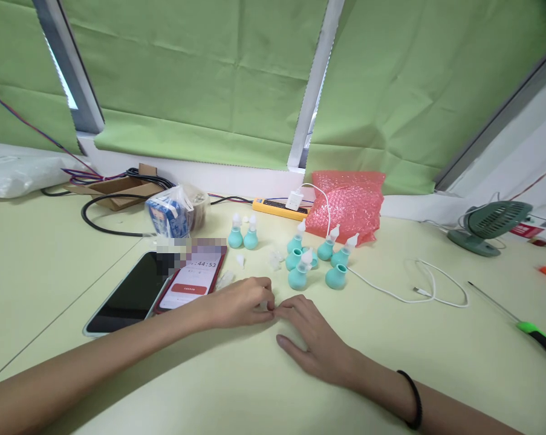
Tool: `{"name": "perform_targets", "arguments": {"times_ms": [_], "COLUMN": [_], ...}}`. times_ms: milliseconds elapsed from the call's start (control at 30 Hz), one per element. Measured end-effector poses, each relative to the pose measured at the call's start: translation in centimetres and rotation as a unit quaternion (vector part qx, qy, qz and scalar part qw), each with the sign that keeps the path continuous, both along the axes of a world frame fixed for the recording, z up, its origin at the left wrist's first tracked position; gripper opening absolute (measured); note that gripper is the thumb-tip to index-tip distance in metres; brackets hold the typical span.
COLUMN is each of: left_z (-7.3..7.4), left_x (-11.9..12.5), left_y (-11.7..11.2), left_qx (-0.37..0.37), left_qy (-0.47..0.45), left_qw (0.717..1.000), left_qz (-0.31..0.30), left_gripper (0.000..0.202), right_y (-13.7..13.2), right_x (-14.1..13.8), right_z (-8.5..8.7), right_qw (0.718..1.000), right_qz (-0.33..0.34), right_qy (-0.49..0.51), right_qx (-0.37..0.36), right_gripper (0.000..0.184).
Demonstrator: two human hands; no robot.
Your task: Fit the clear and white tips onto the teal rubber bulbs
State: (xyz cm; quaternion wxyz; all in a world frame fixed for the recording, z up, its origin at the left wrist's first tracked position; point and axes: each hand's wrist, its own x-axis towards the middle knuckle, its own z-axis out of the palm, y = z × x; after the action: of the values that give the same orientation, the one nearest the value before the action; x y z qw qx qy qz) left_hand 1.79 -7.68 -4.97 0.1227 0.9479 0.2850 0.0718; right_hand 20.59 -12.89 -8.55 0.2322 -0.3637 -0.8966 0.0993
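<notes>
My left hand (245, 304) rests over the table with its fingers curled into a pinch; anything between the fingertips is too small or hidden to name. Fingertip to fingertip with it lies my right hand (318, 343), fingers stretched out and thumb apart, nothing visible in it. Just beyond both hands stand several teal squeeze bulbs with clear pointed nozzles, such as this nasal aspirator (297, 277). An open-topped teal bulb (335, 277) has no nozzle. Two more fitted aspirators (236, 235) stand farther left. A loose white tip (240, 260) and small clear pieces (275, 261) lie between the groups.
Left of my hands lie a dark-screened phone (130, 293) and a phone showing a timer (193, 278). Behind are a bagged blue package (170, 214), a power strip (277, 209) and pink bubble wrap (349, 205). A white cable (390, 296), screwdriver (526, 326) and fan (494, 220) are rightward.
</notes>
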Motion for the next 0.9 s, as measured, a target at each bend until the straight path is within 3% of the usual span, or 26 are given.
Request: {"name": "perform_targets", "arguments": {"times_ms": [233,400,567,900], "left_z": [-0.6,-0.8,-0.4,0.0], "left_x": [0.7,0.2,0.1,-0.1], "left_y": [-1.7,-0.9,-0.6,0.3], "left_qx": [-0.016,-0.024,-0.022,0.009], "left_qy": [-0.003,-0.030,-0.010,0.004], "left_qw": [0.999,0.999,0.998,0.997], "left_qz": [0.040,0.030,0.060,0.080], "left_gripper": [0.012,0.023,0.014,0.014], "right_y": [0.3,0.3,0.2,0.4], "right_x": [0.0,0.1,0.0,-0.1], "right_z": [-0.5,-0.7,-0.4,-0.4], "right_qw": [1.000,1.000,0.999,1.000], "right_qz": [0.014,0.009,0.004,-0.012], "right_qy": [-0.012,-0.008,-0.039,-0.019], "right_qx": [0.025,0.027,0.012,0.001], "right_gripper": [0.015,0.024,0.032,0.008]}}
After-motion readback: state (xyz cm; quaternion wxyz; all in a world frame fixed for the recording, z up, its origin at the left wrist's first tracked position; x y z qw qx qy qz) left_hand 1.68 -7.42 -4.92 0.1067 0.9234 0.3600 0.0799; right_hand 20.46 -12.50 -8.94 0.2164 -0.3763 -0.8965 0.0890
